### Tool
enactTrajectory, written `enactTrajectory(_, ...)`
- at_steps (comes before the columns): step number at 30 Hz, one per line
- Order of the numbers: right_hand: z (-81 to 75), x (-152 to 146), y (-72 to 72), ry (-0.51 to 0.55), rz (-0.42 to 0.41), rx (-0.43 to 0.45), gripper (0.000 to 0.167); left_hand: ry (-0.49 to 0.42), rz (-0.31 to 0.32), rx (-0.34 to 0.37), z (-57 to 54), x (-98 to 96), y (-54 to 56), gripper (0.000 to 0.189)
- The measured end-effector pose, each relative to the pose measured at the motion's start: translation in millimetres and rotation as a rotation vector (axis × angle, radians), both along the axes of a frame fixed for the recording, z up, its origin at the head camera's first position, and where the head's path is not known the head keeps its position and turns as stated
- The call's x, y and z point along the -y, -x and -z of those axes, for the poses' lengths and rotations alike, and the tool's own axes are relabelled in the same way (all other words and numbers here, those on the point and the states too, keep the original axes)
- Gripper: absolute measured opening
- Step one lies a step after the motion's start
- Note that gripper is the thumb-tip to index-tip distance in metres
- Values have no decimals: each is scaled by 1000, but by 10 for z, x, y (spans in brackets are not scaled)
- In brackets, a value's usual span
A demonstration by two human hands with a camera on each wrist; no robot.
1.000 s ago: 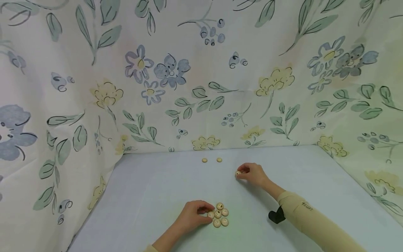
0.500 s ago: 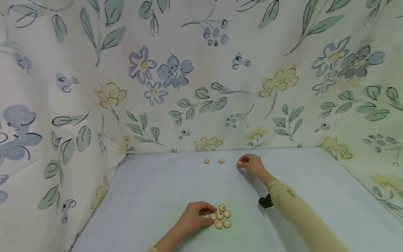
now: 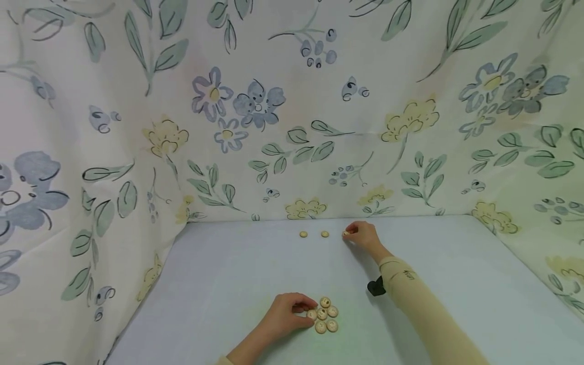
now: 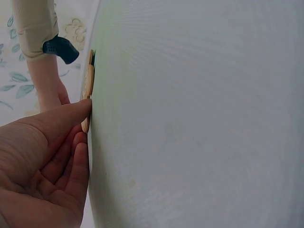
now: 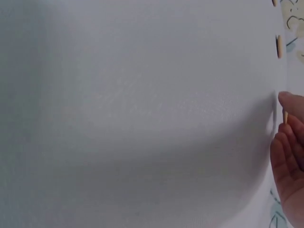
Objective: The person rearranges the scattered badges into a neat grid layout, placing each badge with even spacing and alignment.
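Near the front of the white table, my left hand [image 3: 288,315] grips a round wooden disc [image 3: 312,315] at its edges between thumb and fingers. That disc belongs to a tight cluster of several pale discs with dark marks; a dark-spotted disc [image 3: 322,314] lies in the middle. At the far edge my right hand [image 3: 366,236] pinches another wooden disc [image 3: 345,233], mostly hidden by the fingers. The right wrist view shows its thin edge [image 5: 285,117] between thumb and fingers, at the table surface. Left of that hand lie two discs, one nearer [image 3: 325,234] and one farther [image 3: 303,234].
The white table [image 3: 228,274] reaches back to a floral curtain [image 3: 292,111], which also hangs along the left and right sides. A black wrist device [image 3: 376,287] sits on the right forearm, whose beige sleeve crosses the table's right part.
My right hand has carried its disc away toward the far edge, into line with the two discs there. My left hand keeps its place at the cluster. The head view has shifted slightly.
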State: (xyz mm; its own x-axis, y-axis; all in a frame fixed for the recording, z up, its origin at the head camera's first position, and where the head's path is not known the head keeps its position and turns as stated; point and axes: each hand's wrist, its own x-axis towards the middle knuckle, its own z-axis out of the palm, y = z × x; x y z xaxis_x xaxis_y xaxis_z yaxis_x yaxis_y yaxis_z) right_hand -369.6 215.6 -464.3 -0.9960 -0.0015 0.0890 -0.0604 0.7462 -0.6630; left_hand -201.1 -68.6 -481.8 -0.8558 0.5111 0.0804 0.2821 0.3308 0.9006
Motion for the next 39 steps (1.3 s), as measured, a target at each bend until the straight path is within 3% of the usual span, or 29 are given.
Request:
enactTrajectory(13, 64, 0, -25, 21, 39, -5, 22, 7, -4, 11, 21, -13, -1, 26)
enactTrajectory(25, 46, 12, -11, 61, 66, 81, 24, 9, -7, 4, 16, -4, 3, 26)
enactTrajectory(39, 81, -11, -7, 71, 54, 62, 25, 4, -10, 4, 17, -2, 0, 26)
